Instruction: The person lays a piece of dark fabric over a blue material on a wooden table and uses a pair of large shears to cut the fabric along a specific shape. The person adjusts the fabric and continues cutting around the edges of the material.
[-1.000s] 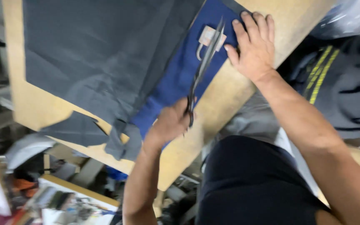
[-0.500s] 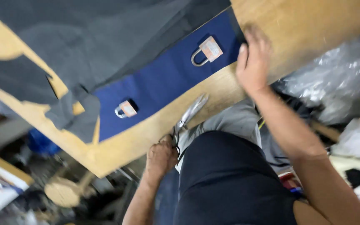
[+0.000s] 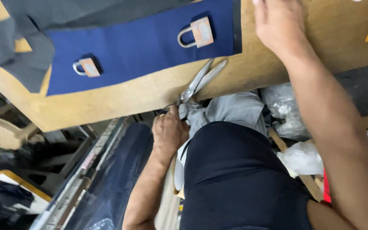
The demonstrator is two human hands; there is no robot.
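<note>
My left hand (image 3: pixel 169 130) is below the table's edge, closed on the handles of long metal scissors (image 3: pixel 201 81). Their blades are slightly apart and lie on the bare wooden table (image 3: pixel 277 72), pointing toward a blue fabric piece (image 3: pixel 141 47). Two padlocks (image 3: pixel 196 33) (image 3: pixel 86 67) rest on the blue fabric as weights. My right hand (image 3: pixel 277 25) lies flat on the wood just right of the blue fabric, holding nothing. Dark grey fabric (image 3: pixel 35 47) overlaps the blue piece at the upper left.
A grey cloth bundle (image 3: pixel 235 110) and clear plastic bags (image 3: pixel 286 110) sit under the table in front of me. A roll of dark fabric (image 3: pixel 116 170) lies lower left, with a wooden stool (image 3: pixel 5 127) further left.
The scissors have come off the blue fabric and back to the table's edge, with my left hand dropping below it. My right hand stays flat on the table. The view has swung.
</note>
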